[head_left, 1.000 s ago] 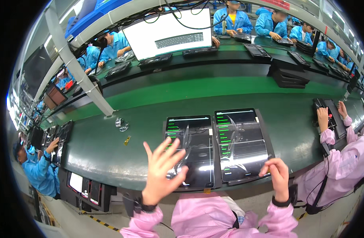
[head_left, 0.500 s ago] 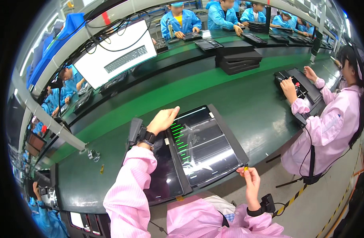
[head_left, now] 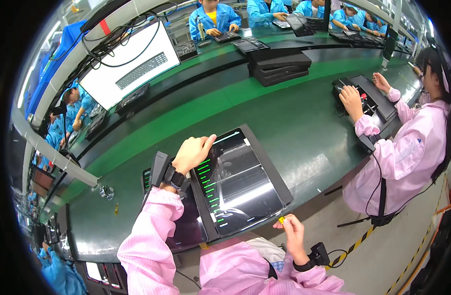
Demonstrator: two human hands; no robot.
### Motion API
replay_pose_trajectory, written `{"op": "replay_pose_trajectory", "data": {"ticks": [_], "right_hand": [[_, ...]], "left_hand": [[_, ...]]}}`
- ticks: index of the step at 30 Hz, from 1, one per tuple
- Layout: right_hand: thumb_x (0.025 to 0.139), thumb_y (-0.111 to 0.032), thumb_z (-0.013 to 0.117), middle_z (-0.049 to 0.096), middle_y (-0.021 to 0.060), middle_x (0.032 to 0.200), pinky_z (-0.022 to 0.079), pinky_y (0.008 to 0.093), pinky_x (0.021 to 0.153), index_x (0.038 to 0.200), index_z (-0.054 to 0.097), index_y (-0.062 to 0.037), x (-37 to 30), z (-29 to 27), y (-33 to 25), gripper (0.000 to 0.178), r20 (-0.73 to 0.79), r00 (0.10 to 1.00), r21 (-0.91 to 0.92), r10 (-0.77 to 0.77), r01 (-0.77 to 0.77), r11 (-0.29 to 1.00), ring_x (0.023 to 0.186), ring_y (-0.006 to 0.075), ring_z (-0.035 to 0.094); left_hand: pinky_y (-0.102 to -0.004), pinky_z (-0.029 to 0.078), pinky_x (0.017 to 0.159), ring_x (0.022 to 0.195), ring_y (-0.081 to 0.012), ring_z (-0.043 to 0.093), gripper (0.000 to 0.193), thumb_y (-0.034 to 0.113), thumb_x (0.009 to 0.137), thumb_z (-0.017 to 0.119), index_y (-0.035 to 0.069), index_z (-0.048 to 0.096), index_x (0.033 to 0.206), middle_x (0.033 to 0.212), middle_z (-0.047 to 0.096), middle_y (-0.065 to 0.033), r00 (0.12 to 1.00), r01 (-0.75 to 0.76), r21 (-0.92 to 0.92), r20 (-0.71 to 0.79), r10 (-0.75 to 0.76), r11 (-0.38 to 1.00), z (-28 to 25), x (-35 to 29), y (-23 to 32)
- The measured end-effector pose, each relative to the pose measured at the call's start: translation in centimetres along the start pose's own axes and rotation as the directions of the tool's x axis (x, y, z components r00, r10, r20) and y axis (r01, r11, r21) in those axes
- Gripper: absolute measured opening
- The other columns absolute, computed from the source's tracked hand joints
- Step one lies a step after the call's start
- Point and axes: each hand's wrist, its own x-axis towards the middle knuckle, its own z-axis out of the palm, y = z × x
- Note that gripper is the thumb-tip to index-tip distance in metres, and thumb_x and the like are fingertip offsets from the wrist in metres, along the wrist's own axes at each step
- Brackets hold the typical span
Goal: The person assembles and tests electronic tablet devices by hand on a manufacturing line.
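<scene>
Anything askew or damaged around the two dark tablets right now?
Nothing looks damaged or spilled. The right dark glossy tablet lies skewed to the green bench edge; left hand rests on its top corner, right hand pinches a small yellow piece.

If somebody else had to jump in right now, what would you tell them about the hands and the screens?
Left hand: open, resting on the top edge of the right tablet, whose screen is lit with green lines.
Right hand: pinching a small yellow piece just off the tablet's near corner.
A second tablet lies to the left, mostly under the left sleeve, on the green bench.
Done: both tablets lie flat, side by side.
Left: the yellow piece is not yet on anything.
</scene>
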Motion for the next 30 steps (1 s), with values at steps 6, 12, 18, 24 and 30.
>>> {"op": "replay_pose_trajectory", "data": {"ticks": [6,12,18,24,30], "right_hand": [[0.094,-0.008,0.045,0.055,0.0069,0.077,0.048,0.0276,0.071,0.082,0.053,0.0044,0.2,1.8,1.5,0.019,-0.065,0.998,0.051,-0.014,0.018,0.999,0.074,0.0133,0.058],[0.094,-0.009,0.046,0.057,0.0061,0.073,0.047,0.0248,0.066,0.083,0.054,0.0032,0.7,1.8,1.0,0.019,-0.115,0.993,0.004,-0.008,0.008,1.000,0.069,0.0108,0.057],[0.094,-0.015,0.049,0.062,0.0068,0.074,0.045,0.0224,0.056,0.085,0.057,0.0021,1.1,2.6,-0.5,0.021,-0.114,0.993,-0.039,0.042,-0.047,0.998,0.060,0.0103,0.059],[0.092,-0.015,0.053,0.063,0.0081,0.074,0.046,0.0216,0.050,0.095,0.056,0.0026,2.3,0.1,-2.8,0.018,-0.083,0.988,-0.130,0.132,-0.142,0.981,0.058,0.0112,0.060],[0.090,-0.006,0.054,0.061,0.0060,0.070,0.044,0.0206,0.048,0.086,0.056,0.0028,3.7,-0.7,-1.9,0.010,-0.030,0.995,-0.186,0.092,-0.096,0.978,0.055,0.0086,0.056]], "left_hand": [[-0.0445,0.046,0.070,0.075,-0.0397,0.060,0.046,0.037,0.095,0.037,-0.001,0.062,0.099,0.074,0.061,-0.0235,0.997,-0.068,0.018,-0.020,0.068,0.998,0.3,-0.6,-0.2],[-0.0437,0.047,0.071,0.076,-0.0390,0.060,0.045,0.037,0.095,0.038,-0.001,0.062,0.100,0.075,0.062,-0.0231,0.998,-0.058,0.016,-0.006,0.058,0.998,0.3,-0.2,0.0],[-0.0432,0.049,0.075,0.079,-0.0389,0.062,0.051,0.043,0.092,0.040,-0.002,0.063,0.099,0.077,0.064,-0.0236,0.999,-0.024,0.003,-0.034,0.024,1.000,0.1,-0.4,-0.3],[-0.0446,0.038,0.098,0.107,-0.0354,0.054,0.036,0.019,0.082,0.061,-0.002,0.055,0.111,0.111,0.058,-0.0205,0.932,-0.352,-0.113,-0.132,0.337,0.929,0.6,-7.6,8.2],[-0.0433,0.034,0.103,0.120,-0.0332,0.046,0.045,0.024,0.082,0.063,-0.005,0.054,0.115,0.123,0.052,-0.0199,0.900,-0.433,-0.116,-0.105,0.423,0.894,8.5,-15.4,14.5]]}}
